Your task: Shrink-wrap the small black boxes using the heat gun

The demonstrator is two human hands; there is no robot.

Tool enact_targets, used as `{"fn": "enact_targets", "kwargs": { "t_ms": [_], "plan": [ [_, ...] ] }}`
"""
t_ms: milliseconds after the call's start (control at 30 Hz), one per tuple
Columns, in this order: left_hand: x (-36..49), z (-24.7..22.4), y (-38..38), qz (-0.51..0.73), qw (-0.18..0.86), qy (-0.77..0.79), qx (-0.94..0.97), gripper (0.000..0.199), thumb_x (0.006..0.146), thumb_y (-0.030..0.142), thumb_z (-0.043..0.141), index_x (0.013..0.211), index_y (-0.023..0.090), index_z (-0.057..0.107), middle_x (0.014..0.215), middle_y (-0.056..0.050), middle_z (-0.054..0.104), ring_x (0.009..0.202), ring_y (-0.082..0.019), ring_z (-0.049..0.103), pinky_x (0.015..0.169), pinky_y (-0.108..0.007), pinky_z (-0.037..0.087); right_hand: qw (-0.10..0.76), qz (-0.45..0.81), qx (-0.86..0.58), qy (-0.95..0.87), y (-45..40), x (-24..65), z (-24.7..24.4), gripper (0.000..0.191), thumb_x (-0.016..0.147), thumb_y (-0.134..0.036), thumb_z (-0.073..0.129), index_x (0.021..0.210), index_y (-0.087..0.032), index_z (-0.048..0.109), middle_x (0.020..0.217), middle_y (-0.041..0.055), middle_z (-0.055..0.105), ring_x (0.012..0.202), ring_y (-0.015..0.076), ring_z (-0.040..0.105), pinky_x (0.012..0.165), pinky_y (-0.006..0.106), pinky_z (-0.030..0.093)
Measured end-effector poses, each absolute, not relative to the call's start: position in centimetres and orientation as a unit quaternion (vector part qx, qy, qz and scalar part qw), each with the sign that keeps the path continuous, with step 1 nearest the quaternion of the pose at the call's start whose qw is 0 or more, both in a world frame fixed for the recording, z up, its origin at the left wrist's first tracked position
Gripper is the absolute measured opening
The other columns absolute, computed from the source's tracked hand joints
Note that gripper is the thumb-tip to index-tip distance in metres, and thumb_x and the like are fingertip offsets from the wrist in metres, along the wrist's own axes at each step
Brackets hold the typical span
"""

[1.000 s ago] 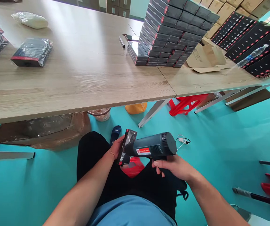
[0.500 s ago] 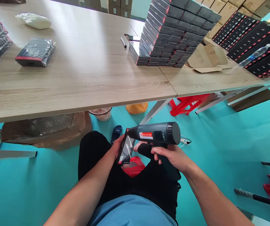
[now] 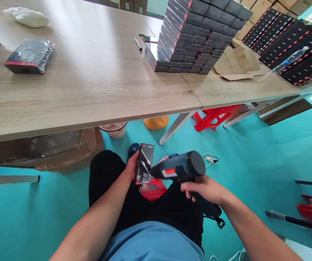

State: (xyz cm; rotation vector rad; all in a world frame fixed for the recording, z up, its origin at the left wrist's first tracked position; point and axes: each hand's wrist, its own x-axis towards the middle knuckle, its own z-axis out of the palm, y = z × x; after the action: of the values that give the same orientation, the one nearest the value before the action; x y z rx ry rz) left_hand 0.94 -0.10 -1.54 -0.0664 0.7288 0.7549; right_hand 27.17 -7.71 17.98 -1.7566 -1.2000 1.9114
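Note:
Above my lap, my left hand grips a thin black box by its left edge. A picture of a white cable is printed on its face. My right hand is wrapped round the handle of a dark heat gun with a red-and-white label. The gun's nozzle points left at the lower right part of the box; whether it touches cannot be made out. Part of the handle is hidden by my fingers.
On the wooden table stand a tall stack of black boxes, a wrapped bundle, a white bag and opened cardboard. Below are a waste bin, a table leg and a red stool.
The heat gun's nozzle has dropped from the box's top to its lower right part, and the gun's rear has swung down. The box now faces up more fully. The view has shifted slightly.

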Motion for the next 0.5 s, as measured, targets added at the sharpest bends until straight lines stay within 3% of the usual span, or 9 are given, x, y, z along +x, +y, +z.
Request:
{"fn": "enact_targets", "kwargs": {
  "t_ms": [100, 233, 367, 500],
  "plan": [
    [0.9, -1.7, 0.0, 0.372, 0.862, 0.341, -0.039, 0.054, 0.093, 0.055, 0.055, 0.107, 0.006, 0.074, 0.085, -0.017, 0.077, 0.076, -0.030, 0.075, 0.071, -0.041, 0.060, 0.110, 0.669, -0.609, -0.413, -8.9, 26.8, 18.1, 0.020, 0.073, -0.035, 0.078, 0.076, -0.018, 0.070, 0.058, 0.0008, 0.064, 0.056, 0.0167, 0.058, 0.053, 0.030, 0.050],
    [0.8, -2.1, 0.1, 0.380, 0.858, 0.345, -0.033, 0.052, 0.093, 0.055, 0.056, 0.104, 0.007, 0.075, 0.076, -0.015, 0.076, 0.065, -0.029, 0.073, 0.066, -0.041, 0.060, 0.185, 0.627, -0.629, -0.421, -8.9, 26.4, 17.8, 0.023, 0.077, -0.041, 0.074, 0.080, -0.018, 0.070, 0.064, 0.0013, 0.066, 0.059, 0.0165, 0.059, 0.056, 0.031, 0.051],
    [0.7, -2.0, 0.0, 0.395, 0.857, 0.330, -0.030, 0.055, 0.093, 0.055, 0.056, 0.112, 0.006, 0.073, 0.087, -0.018, 0.077, 0.077, -0.031, 0.076, 0.074, -0.041, 0.061, 0.123, 0.671, -0.606, -0.409, -9.1, 26.3, 17.7, 0.021, 0.072, -0.037, 0.078, 0.078, -0.018, 0.071, 0.059, 0.0004, 0.064, 0.057, 0.0171, 0.058, 0.053, 0.031, 0.050],
    [0.7, -1.6, 0.1, 0.407, 0.853, 0.325, -0.034, 0.057, 0.092, 0.055, 0.057, 0.116, 0.006, 0.071, 0.093, -0.019, 0.077, 0.084, -0.032, 0.076, 0.078, -0.044, 0.061, 0.180, 0.625, -0.644, -0.402, -10.0, 26.2, 17.7, 0.026, 0.073, -0.043, 0.076, 0.075, -0.019, 0.070, 0.062, 0.0015, 0.065, 0.061, 0.0180, 0.059, 0.056, 0.031, 0.052]
  ]
}}
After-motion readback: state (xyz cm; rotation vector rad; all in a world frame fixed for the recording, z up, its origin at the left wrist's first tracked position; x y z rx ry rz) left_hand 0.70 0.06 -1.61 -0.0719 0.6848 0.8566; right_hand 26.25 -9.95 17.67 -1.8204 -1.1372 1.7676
